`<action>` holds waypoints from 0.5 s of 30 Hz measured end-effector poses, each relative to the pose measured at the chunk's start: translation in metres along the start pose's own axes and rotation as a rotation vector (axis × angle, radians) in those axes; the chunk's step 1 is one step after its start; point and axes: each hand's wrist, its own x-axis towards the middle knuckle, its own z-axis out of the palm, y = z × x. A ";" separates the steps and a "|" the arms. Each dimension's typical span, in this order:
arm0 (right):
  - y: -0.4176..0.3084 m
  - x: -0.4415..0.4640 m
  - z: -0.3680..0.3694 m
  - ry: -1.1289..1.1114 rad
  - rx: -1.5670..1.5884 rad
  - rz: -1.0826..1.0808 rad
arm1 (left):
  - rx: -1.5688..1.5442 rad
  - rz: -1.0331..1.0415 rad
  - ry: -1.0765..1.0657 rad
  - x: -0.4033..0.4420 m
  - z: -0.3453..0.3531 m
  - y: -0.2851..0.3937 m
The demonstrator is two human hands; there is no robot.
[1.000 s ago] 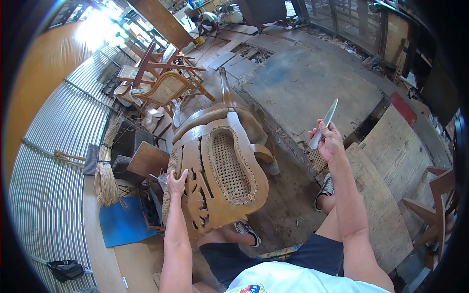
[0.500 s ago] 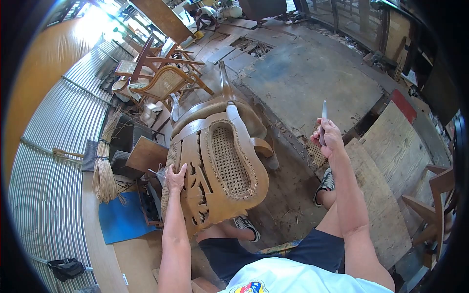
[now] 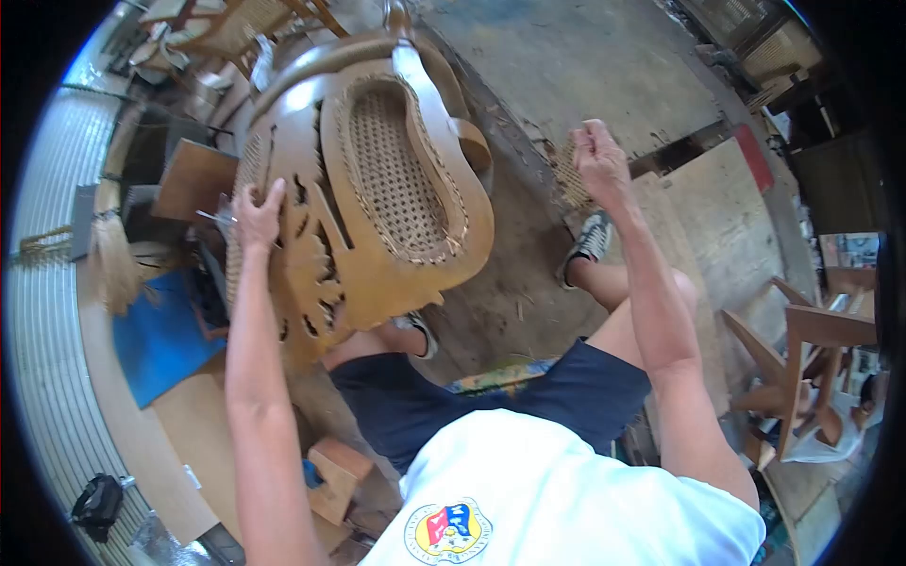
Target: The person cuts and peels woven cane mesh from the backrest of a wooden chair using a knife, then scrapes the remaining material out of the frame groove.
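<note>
A carved wooden chair (image 3: pixel 429 283) lies tilted in front of me, its back towards me. Woven cane (image 3: pixel 392 170) fills the oval opening in the back, with rough stitched ends around the rim. My left hand (image 3: pixel 258 215) grips the left edge of the carved back, thumb on the front face and fingers partly hidden. Off to the right, apart from the chair, my right hand (image 3: pixel 601 162) is raised and closed; the knife seen in it earlier is now hidden or blurred.
A bundle of cane strands (image 3: pixel 113 250) hangs by the corrugated wall at left, above a blue sheet (image 3: pixel 165 330). Other cane chairs (image 3: pixel 241 28) stand at the far left. Plywood boards (image 3: pixel 722 226) lie right, near a wooden chair frame (image 3: pixel 802 325).
My view has tilted down and turned, so the chair sits higher and further left. My left hand keeps its grip on the back. The knife blade no longer shows at my right hand.
</note>
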 end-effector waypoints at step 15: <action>-0.135 0.062 0.049 -0.519 -0.354 -0.372 | 0.037 -0.115 0.055 -0.010 -0.001 0.007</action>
